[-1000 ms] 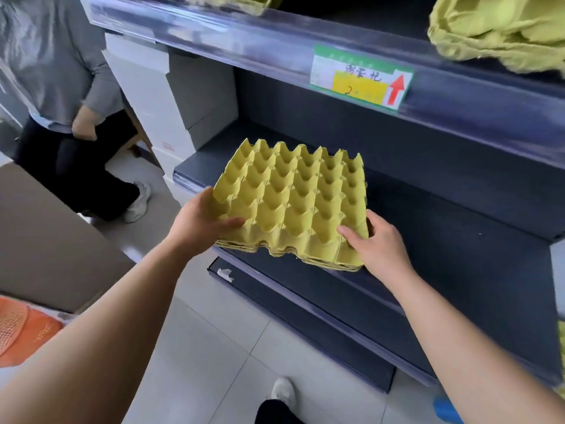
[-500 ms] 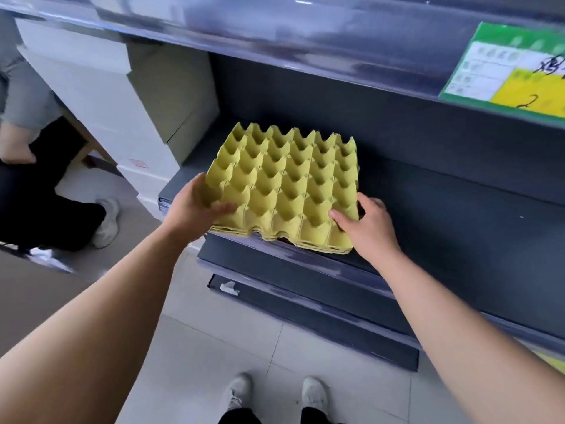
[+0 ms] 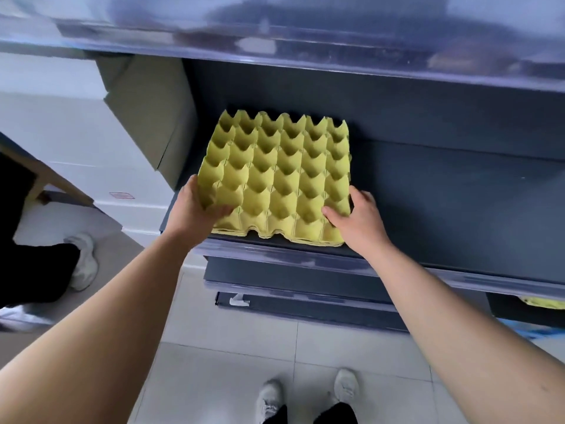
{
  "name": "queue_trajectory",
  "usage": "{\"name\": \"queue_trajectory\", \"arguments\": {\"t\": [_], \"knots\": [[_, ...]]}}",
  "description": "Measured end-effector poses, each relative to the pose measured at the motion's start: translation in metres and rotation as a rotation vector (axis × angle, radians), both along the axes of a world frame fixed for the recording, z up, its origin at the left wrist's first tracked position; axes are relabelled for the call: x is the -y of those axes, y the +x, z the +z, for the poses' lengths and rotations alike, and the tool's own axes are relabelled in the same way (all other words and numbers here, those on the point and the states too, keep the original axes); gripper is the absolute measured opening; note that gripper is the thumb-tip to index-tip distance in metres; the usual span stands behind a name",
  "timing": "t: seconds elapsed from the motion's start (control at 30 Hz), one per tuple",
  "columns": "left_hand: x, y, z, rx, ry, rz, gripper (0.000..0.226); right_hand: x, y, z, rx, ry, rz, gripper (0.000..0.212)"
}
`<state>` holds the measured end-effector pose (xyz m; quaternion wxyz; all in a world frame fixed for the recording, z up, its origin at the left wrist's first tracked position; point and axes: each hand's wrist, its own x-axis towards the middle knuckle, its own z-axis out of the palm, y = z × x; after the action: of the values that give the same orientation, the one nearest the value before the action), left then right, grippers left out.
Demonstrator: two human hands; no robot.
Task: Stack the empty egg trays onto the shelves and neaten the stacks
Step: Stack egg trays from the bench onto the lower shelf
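Nearest us, at the bottom edge, we see the person's two pale shoes (image 3: 307, 393) on the light tiled floor (image 3: 214, 362). Off to the left stands another person's dark trouser leg with a white shoe (image 3: 82, 261). A little farther on, a lower shelf (image 3: 305, 284) juts out close to the floor.

Both bare forearms reach away over it to a dark shelf (image 3: 458, 215). The left hand (image 3: 194, 214) grips the near left corner of the egg trays (image 3: 281, 175), with the thumb laid over the top into a cup and the fingers hidden behind the edge. The right hand (image 3: 359, 223) holds the near right corner the same way, thumb on top and fingers curled along the right side.

The egg trays are yellow and form a thin nested stack (we make out several layers at the near edge, though not how many). They lie on the left part of the dark shelf, their near edge just behind its front lip (image 3: 305, 258). We cannot tell whether that edge rests flat or is slightly raised.

Left of the shelf stand stacked white boxes (image 3: 70, 133). Farthest and highest, a glossy upper shelf (image 3: 305, 41) runs across, blurred.
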<state>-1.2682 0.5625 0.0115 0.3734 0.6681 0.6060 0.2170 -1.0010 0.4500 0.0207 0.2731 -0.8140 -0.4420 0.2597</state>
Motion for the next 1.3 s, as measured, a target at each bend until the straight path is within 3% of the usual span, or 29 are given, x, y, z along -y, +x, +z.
{"name": "queue_trajectory", "arguments": {"t": [0.13, 0.37, 0.53, 0.83, 1.13, 1.3], "knots": [[-0.001, 0.002, 0.004, -0.151, 0.086, -0.043, 0.083, 0.004, -0.005, 0.016, 0.131, 0.001, -0.009, 0.067], [0.046, 0.047, 0.064, -0.371, 0.384, -0.256, 0.056, 0.048, 0.007, 0.066, 0.37, 0.087, 0.047, 0.053], [0.103, 0.106, 0.105, -0.354, 0.527, -0.483, 0.041, 0.117, 0.034, 0.097, 0.489, 0.123, -0.007, 0.044], [0.212, 0.267, 0.129, -0.234, 0.753, -0.836, 0.027, 0.275, 0.141, 0.115, 0.557, 0.187, -0.328, 0.03], [0.362, 0.458, 0.123, -0.116, 0.776, -1.036, 0.012, 0.444, 0.286, 0.117, 0.593, 0.083, -0.468, 0.021], [0.419, 0.549, 0.099, -0.119, 0.709, -1.083, 0.018, 0.5, 0.36, 0.108, 0.579, 0.052, -0.505, 0.022]]}}
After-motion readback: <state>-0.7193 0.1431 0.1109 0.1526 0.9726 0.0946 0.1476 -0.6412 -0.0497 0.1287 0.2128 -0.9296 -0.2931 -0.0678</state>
